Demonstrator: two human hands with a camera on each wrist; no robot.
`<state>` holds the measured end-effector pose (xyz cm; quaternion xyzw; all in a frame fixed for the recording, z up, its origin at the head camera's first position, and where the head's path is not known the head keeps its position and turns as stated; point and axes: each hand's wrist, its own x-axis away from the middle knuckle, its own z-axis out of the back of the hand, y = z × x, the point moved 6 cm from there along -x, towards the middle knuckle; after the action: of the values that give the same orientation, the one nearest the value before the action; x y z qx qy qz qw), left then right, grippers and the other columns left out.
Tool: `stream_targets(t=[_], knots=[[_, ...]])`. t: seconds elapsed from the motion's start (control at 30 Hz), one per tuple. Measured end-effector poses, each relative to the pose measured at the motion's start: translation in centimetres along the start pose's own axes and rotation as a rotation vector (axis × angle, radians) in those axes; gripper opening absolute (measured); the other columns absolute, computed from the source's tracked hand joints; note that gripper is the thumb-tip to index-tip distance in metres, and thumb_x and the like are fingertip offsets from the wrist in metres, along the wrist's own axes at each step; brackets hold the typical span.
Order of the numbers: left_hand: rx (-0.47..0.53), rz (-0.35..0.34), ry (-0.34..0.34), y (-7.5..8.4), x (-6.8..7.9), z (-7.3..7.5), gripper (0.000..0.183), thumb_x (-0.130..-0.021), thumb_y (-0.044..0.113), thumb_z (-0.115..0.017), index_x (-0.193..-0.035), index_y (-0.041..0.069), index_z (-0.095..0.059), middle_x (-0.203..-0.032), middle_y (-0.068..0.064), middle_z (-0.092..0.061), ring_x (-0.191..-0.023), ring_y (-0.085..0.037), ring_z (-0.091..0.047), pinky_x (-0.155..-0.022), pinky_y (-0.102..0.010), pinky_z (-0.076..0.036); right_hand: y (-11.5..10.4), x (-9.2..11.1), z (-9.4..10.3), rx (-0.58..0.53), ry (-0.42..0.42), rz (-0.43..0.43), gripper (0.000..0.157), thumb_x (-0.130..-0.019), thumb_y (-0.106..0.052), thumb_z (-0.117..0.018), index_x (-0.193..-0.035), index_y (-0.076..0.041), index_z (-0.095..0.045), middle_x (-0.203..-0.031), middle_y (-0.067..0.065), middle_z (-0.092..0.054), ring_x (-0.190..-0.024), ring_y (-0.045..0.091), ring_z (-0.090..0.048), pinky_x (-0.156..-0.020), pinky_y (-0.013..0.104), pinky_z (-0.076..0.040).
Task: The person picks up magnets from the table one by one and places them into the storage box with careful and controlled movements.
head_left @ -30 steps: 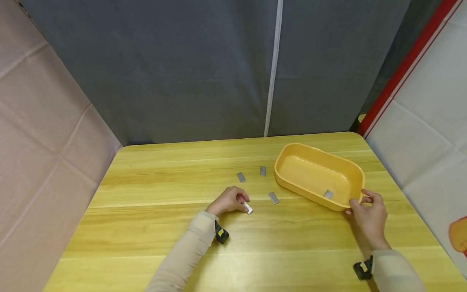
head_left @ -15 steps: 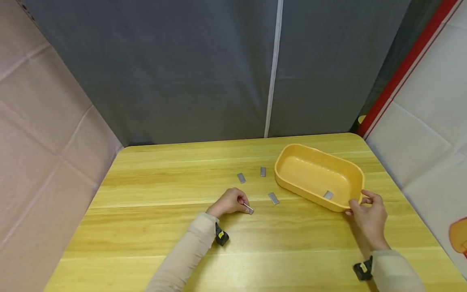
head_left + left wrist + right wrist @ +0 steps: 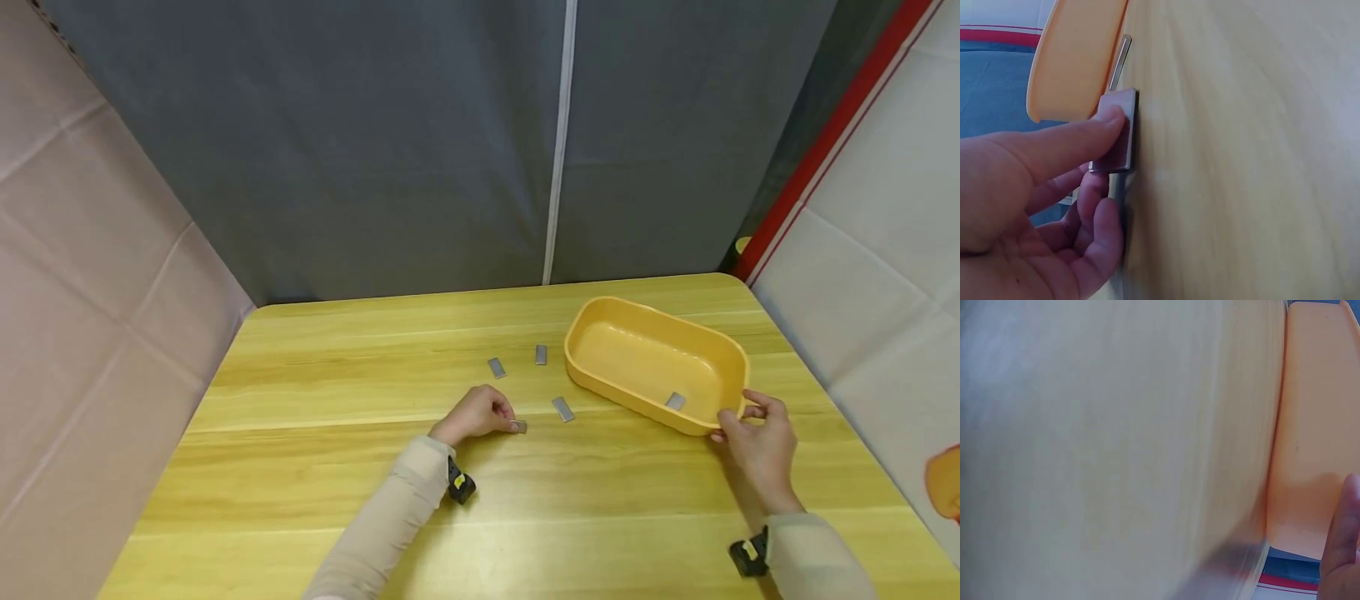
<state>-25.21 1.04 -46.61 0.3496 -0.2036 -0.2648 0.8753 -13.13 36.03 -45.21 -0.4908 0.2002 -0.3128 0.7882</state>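
Note:
My left hand point(image 3: 480, 412) pinches a small flat grey metal rectangle point(image 3: 1120, 128) between thumb and fingers, close over the table; in the left wrist view the thumb lies across its face. My right hand point(image 3: 759, 446) holds the near right corner of a yellow rectangular tray point(image 3: 622, 350), thumb at the rim. One similar metal rectangle point(image 3: 675, 402) lies inside the tray near that corner. On the wood left of the tray lie three more: one rectangle point(image 3: 563, 409) nearest the left hand, another rectangle point(image 3: 541, 355) farther back, and a third rectangle point(image 3: 497, 367) to its left.
The wooden table point(image 3: 300, 392) has a grey curtain point(image 3: 412, 167) behind its far edge. A pale cloth wall point(image 3: 97, 292) stands at the left, a white one point(image 3: 885, 250) with a red border at the right.
The metal rectangle in my left hand has turned between the fingers, and that hand has shifted slightly right. My right hand and the tray stay in place.

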Motion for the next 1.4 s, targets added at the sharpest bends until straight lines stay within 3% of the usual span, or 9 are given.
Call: stream_targets(t=[0.17, 0.43, 0.7, 0.9, 1.1, 1.27, 1.4], knots=[[0.022, -0.016, 0.006, 0.3, -0.4, -0.2, 0.008, -0.075, 0.016, -0.071, -0.073, 0.010, -0.066, -0.064, 0.005, -0.056, -0.058, -0.006, -0.047, -0.054, -0.019, -0.040, 0.1, -0.1, 0.0, 0.000, -0.003, 0.002, 0.047, -0.078, -0.003, -0.053, -0.122, 0.004, -0.038, -0.086, 0.007, -0.039, -0.041, -0.005, -0.050, -0.040, 0.019, -0.045], [0.183, -0.039, 0.027, 1.3, -1.1, -0.2, 0.010, -0.078, 0.016, -0.068, -0.079, 0.006, -0.064, -0.070, 0.002, -0.057, -0.061, -0.007, -0.049, -0.056, -0.019, -0.042, 0.0, -0.2, 0.1, -0.006, 0.009, 0.012, 0.045, -0.078, -0.002, -0.053, -0.120, 0.004, -0.039, -0.085, 0.006, -0.039, -0.041, -0.004, -0.050, -0.039, 0.019, -0.045], [0.449, 0.004, 0.135, 5.3, -1.0, 2.5, 0.018, -0.082, 0.012, -0.063, -0.090, -0.004, -0.062, -0.081, -0.010, -0.059, -0.071, -0.019, -0.053, -0.066, -0.034, -0.046, 0.2, -0.2, 0.3, 0.001, 0.017, -0.012, 0.045, -0.077, -0.004, -0.053, -0.120, 0.003, -0.039, -0.085, 0.005, -0.040, -0.041, -0.003, -0.050, -0.039, 0.019, -0.045], [0.538, -0.006, 0.106, 5.9, -3.2, 2.7, 0.020, -0.082, 0.016, -0.064, -0.092, -0.001, -0.063, -0.080, -0.005, -0.060, -0.084, -0.034, -0.055, -0.077, -0.047, -0.044, 0.4, -0.3, 0.3, 0.010, 0.028, -0.003, 0.045, -0.076, -0.005, -0.053, -0.118, 0.003, -0.041, -0.084, 0.005, -0.041, -0.040, -0.002, -0.050, -0.039, 0.019, -0.044], [0.581, -0.016, 0.045, 6.6, -6.0, 1.3, 0.019, -0.081, 0.019, -0.065, -0.092, 0.004, -0.064, -0.079, -0.003, -0.063, -0.088, -0.035, -0.055, -0.080, -0.044, -0.045, 0.3, -0.2, 0.4, 0.006, 0.028, -0.005, 0.045, -0.076, -0.004, -0.053, -0.119, 0.002, -0.041, -0.084, 0.004, -0.040, -0.041, -0.003, -0.050, -0.039, 0.019, -0.044], [0.576, -0.024, 0.030, 8.6, -7.4, 0.9, 0.018, -0.080, 0.019, -0.066, -0.090, 0.004, -0.065, -0.077, -0.004, -0.062, -0.081, -0.030, -0.057, -0.078, -0.042, -0.046, 0.2, -0.2, 0.1, 0.001, 0.001, 0.004, 0.046, -0.077, -0.003, -0.053, -0.120, 0.004, -0.039, -0.085, 0.007, -0.040, -0.042, -0.003, -0.050, -0.040, 0.019, -0.045], [0.553, -0.020, 0.049, 9.9, -8.5, 0.9, 0.019, -0.079, 0.021, -0.067, -0.088, 0.004, -0.065, -0.078, -0.007, -0.063, -0.069, -0.018, -0.056, -0.075, -0.037, -0.048, 0.0, -0.2, 0.0, 0.012, -0.012, 0.012, 0.047, -0.077, -0.003, -0.053, -0.121, 0.004, -0.038, -0.086, 0.007, -0.040, -0.042, -0.003, -0.050, -0.040, 0.019, -0.045]])
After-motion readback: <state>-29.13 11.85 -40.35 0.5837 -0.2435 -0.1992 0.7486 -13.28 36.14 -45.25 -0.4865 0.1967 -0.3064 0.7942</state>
